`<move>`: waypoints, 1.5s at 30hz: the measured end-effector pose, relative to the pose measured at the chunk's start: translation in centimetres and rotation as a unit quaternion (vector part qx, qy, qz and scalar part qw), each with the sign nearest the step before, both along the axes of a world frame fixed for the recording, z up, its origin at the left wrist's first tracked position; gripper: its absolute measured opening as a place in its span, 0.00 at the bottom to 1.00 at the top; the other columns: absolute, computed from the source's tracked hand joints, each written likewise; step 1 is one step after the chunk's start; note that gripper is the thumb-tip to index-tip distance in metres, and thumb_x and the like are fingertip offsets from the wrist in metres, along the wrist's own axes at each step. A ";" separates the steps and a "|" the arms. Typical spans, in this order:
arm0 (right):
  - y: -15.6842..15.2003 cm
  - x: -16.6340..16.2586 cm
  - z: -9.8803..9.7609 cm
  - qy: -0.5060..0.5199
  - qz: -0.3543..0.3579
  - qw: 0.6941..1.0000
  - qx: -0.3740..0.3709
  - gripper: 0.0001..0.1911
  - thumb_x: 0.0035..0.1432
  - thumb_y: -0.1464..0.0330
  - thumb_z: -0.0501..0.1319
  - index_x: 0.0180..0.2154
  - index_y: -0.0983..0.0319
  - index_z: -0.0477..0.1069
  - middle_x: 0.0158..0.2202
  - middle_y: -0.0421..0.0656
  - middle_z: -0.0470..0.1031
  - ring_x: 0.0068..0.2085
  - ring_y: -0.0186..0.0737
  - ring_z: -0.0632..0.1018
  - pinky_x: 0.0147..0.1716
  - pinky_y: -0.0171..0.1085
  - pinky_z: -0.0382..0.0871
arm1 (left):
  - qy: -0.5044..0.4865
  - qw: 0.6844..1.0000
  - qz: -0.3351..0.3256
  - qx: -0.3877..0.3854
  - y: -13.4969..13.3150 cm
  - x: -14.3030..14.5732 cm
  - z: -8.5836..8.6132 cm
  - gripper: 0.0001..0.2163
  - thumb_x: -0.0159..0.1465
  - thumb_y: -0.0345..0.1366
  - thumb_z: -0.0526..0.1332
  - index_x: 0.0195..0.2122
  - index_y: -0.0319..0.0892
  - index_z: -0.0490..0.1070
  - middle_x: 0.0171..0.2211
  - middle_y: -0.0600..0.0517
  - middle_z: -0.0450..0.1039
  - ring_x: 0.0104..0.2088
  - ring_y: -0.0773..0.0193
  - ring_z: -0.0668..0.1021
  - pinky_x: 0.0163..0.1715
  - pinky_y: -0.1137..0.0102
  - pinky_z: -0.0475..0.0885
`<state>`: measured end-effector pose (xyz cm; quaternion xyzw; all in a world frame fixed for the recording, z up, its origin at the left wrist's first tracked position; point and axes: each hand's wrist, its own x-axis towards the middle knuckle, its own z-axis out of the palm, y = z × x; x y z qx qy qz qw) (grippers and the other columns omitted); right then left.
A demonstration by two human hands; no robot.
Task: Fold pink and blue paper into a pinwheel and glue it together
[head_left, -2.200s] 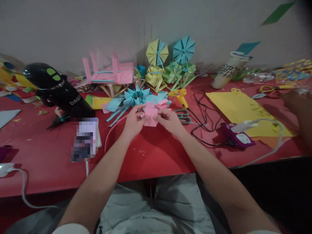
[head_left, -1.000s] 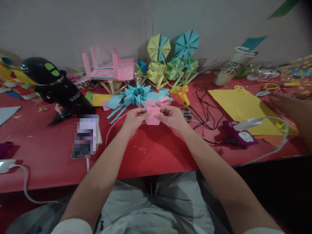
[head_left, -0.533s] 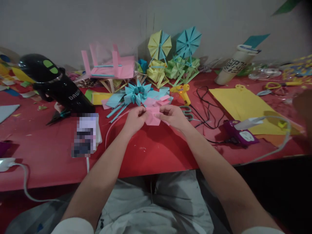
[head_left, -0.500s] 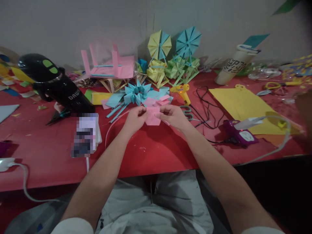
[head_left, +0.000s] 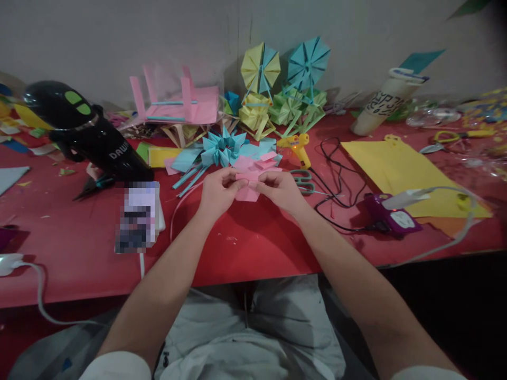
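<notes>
At frame centre, the left hand point(head_left: 216, 191) and right hand point(head_left: 280, 189) pinch a folded pink paper point(head_left: 247, 191) between them, just above the red table point(head_left: 245, 248). Fingers cover most of its folds. A pixelated block point(head_left: 138, 215) at lower left hides something. Beyond lie blurry blue paper shapes point(head_left: 222, 150).

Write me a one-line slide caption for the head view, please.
Left hand and right hand pinch a folded pink paper over the red table, near a blue paper star.
</notes>
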<state>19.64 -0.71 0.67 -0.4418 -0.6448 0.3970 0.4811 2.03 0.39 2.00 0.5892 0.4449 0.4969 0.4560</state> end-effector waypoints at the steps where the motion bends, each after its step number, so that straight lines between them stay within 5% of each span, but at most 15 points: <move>1: 0.0 0.1 0.0 0.004 0.002 1.000 0.003 0.23 0.49 0.51 0.69 0.22 0.62 0.68 0.20 0.36 0.61 0.24 0.30 0.60 0.24 0.35 0.55 | -0.004 1.000 -0.005 -0.009 0.0 0.0 0.0 0.08 0.49 0.32 0.72 0.31 0.42 0.79 0.29 0.52 0.78 0.34 0.61 0.78 0.39 0.68 0.73; 13: 0.0 0.3 0.1 0.025 0.027 0.999 0.006 0.20 0.50 0.53 0.70 0.24 0.62 0.73 0.22 0.38 0.70 0.25 0.31 0.67 0.26 0.35 0.61 | 0.012 0.998 -0.056 -0.011 0.7 -0.9 0.4 0.12 0.46 0.37 0.75 0.27 0.38 0.76 0.26 0.52 0.77 0.29 0.64 0.78 0.35 0.68 0.75; 19: 0.0 0.3 0.0 0.011 -0.014 0.999 0.045 0.16 0.51 0.56 0.70 0.25 0.62 0.77 0.24 0.40 0.75 0.26 0.33 0.70 0.29 0.36 0.65 | 0.039 0.994 -0.084 0.048 0.5 -0.9 0.2 0.12 0.50 0.37 0.72 0.34 0.40 0.76 0.31 0.51 0.79 0.35 0.62 0.81 0.42 0.66 0.77; 27: 0.0 0.1 -0.5 -0.047 -0.016 0.991 0.127 0.06 0.57 0.64 0.67 0.32 0.59 0.79 0.32 0.41 0.80 0.33 0.37 0.77 0.35 0.38 0.72 | 0.104 0.990 -0.052 0.076 0.9 -1.0 -0.7 0.07 0.52 0.32 0.70 0.32 0.38 0.77 0.29 0.51 0.79 0.31 0.63 0.80 0.36 0.67 0.77; 32: 0.2 0.4 -1.1 -0.126 -0.042 0.971 0.200 0.08 0.57 0.72 0.62 0.34 0.57 0.79 0.39 0.42 0.80 0.42 0.41 0.79 0.47 0.45 0.72 | 0.210 0.959 -0.032 0.186 0.6 -1.2 -0.6 0.08 0.56 0.25 0.64 0.34 0.42 0.79 0.40 0.49 0.80 0.43 0.60 0.79 0.50 0.62 0.73; 35: 0.4 0.5 -1.5 -0.175 -0.040 0.959 0.220 0.11 0.56 0.76 0.59 0.34 0.57 0.79 0.40 0.43 0.79 0.43 0.42 0.78 0.49 0.47 0.71 | 0.281 0.934 -0.034 0.216 0.5 -1.4 -0.5 0.09 0.56 0.24 0.62 0.32 0.43 0.79 0.40 0.50 0.79 0.44 0.59 0.78 0.50 0.62 0.72; 41: 0.4 0.8 -1.9 -0.248 0.046 0.953 0.169 0.14 0.50 0.81 0.58 0.33 0.59 0.77 0.36 0.43 0.78 0.39 0.41 0.77 0.42 0.41 0.71 | 0.372 0.905 -0.118 0.171 0.5 -1.7 -0.6 0.11 0.55 0.22 0.59 0.32 0.42 0.78 0.36 0.50 0.78 0.39 0.60 0.78 0.44 0.64 0.72; 45: 0.2 0.9 -1.6 -0.268 0.060 0.952 0.138 0.06 0.54 0.74 0.62 0.33 0.61 0.76 0.36 0.45 0.78 0.36 0.40 0.76 0.38 0.39 0.69 | 0.379 0.901 -0.152 0.146 0.6 -2.0 -0.8 0.09 0.58 0.26 0.61 0.36 0.42 0.79 0.37 0.50 0.79 0.39 0.60 0.79 0.42 0.65 0.72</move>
